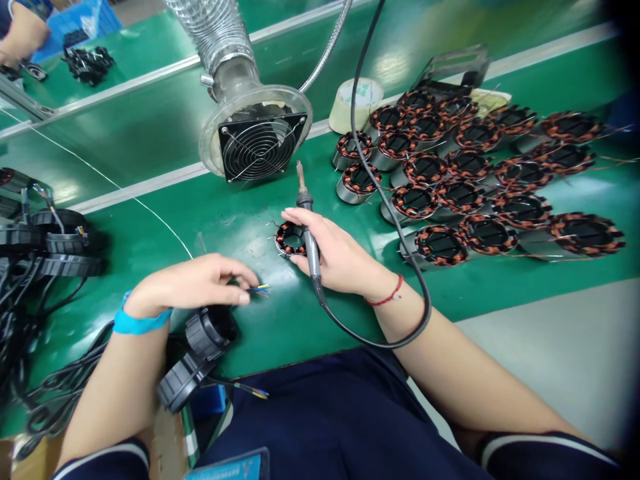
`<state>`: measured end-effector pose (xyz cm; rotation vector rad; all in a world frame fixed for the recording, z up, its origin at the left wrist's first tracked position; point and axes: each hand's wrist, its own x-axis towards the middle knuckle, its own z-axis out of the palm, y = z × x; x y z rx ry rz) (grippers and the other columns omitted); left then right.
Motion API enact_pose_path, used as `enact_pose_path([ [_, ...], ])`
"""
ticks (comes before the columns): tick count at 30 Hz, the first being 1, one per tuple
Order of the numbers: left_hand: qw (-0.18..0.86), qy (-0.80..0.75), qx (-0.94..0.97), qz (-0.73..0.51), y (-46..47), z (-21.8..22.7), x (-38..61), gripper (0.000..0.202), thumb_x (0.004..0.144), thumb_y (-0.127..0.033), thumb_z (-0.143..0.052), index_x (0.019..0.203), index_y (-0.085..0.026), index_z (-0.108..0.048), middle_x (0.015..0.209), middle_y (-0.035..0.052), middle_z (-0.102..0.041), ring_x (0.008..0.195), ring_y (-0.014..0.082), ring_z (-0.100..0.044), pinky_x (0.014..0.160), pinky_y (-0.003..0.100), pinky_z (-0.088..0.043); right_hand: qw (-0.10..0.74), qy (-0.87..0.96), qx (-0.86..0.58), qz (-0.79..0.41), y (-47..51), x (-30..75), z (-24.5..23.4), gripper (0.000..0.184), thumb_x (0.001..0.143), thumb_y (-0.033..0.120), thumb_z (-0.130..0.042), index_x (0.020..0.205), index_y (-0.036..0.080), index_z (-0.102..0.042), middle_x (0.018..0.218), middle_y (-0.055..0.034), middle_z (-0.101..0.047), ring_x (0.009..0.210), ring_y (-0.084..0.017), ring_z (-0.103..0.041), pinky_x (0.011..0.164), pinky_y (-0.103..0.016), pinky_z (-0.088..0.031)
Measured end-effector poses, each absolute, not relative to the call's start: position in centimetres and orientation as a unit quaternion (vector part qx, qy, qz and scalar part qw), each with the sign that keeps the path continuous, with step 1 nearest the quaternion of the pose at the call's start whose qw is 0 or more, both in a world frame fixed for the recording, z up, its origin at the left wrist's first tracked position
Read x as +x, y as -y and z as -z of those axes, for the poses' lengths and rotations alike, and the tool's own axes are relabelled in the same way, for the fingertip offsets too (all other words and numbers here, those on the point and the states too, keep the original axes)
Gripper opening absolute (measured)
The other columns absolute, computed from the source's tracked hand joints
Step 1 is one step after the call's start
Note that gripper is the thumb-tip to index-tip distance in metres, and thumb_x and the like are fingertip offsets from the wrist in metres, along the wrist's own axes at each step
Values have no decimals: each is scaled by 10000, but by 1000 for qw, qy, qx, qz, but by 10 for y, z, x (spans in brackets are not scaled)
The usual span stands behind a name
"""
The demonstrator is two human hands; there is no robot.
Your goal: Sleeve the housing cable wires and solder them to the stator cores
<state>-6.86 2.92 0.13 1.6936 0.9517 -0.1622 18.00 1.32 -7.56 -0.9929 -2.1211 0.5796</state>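
My right hand (pixel 333 250) is closed around a soldering iron (pixel 311 250), its tip pointing up and away from me. The thumb and fingers of that hand also reach round a small motor stator (pixel 289 240) with copper windings, standing on the green bench. My left hand (pixel 215 283) pinches the thin coloured wire ends (pixel 260 289) of a cable, just left of the stator. Below the left hand are black ribbed plastic housings (pixel 210 333) near the bench's front edge. Another set of stripped wire ends (pixel 253 390) hangs beneath them.
Several wound stators (pixel 440 245) stand in rows at the right. A fume extractor fan (pixel 263 150) hangs ahead. Behind the rows sits a tape roll (pixel 356 103). Black cables and housings (pixel 55 240) crowd the left. Across the divider, another person's arm (pixel 25 33) shows.
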Motion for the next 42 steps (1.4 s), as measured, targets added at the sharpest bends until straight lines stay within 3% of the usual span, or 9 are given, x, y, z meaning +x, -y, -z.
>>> enact_pose_path([
  [4, 532, -371, 747, 147, -21, -2, -73, 189, 855, -305, -596, 864, -209, -759, 741, 7, -727, 632, 129, -597, 578, 190, -413, 404, 809, -376, -203, -8, 180, 69, 606, 828, 232, -598, 1385, 231, -359, 1342, -130, -567, 1238, -293, -548, 1039, -517, -444],
  [11, 495, -529, 677, -134, -24, 0, -62, 263, 795, -358, -647, 651, -148, -711, 706, 41, -701, 652, 137, -568, 584, 212, -387, 479, 761, -360, -247, 18, 155, 46, 522, 872, 139, -564, 1345, 260, -382, 1124, -59, -662, 1055, -195, -652, 947, -386, -532],
  [15, 516, -521, 661, -159, -21, 1, -54, 244, 792, -337, -643, 660, -143, -710, 661, 18, -654, 609, 110, -490, 568, 218, -344, 519, 698, -380, -315, 22, 141, 48, 566, 866, 164, -588, 1363, 267, -338, 1122, -54, -609, 1001, -174, -648, 855, -344, -573],
  [19, 531, -501, 668, -145, -17, 3, -52, 256, 797, -335, -640, 640, -139, -690, 606, -4, -598, 573, 94, -435, 547, 218, -317, 538, 687, -374, -314, 19, 135, 53, 525, 881, 219, -597, 1338, 281, -346, 1177, -59, -587, 1003, -187, -646, 872, -386, -574],
  [24, 533, -478, 680, -159, -15, 4, -51, 247, 788, -354, -655, 662, -142, -663, 620, -6, -581, 588, 101, -445, 554, 215, -331, 564, 634, -388, -360, 17, 131, 51, 472, 871, 205, -596, 1283, 282, -380, 979, -6, -621, 888, -157, -658, 814, -347, -581],
  [27, 522, -459, 697, -173, -14, 4, -52, 344, 869, -426, -558, 708, -144, -675, 695, 17, -630, 617, 110, -477, 582, 218, -360, 586, 573, -376, -433, 18, 126, 49, 458, 851, 200, -598, 1246, 278, -380, 884, 26, -626, 808, -128, -654, 756, -303, -574],
  [30, 469, -458, 733, -184, -13, 3, -55, 456, 954, -464, -391, 787, -152, -680, 740, 25, -646, 651, 123, -509, 632, 224, -388, 591, 526, -373, -485, 17, 122, 48, 443, 825, 204, -603, 1209, 268, -391, 855, 34, -623, 787, -117, -647, 763, -297, -561],
  [36, 347, -419, 825, -151, -13, -4, -58, 352, 970, -378, -398, 840, -169, -649, 793, 31, -629, 724, 141, -548, 711, 232, -402, 565, 461, -341, -593, 12, 121, 50, 523, 779, 245, -652, 1197, 262, -339, 812, 63, -594, 642, -83, -634, 562, -205, -532],
  [42, 490, -419, 752, -135, -8, -4, -55, 403, 951, -426, -436, 701, -154, -596, 684, 12, -577, 659, 132, -509, 641, 243, -388, 539, 537, -312, -568, 12, 127, 43, 553, 807, 248, -639, 1257, 276, -319, 890, 42, -601, 667, -82, -642, 644, -238, -565],
])
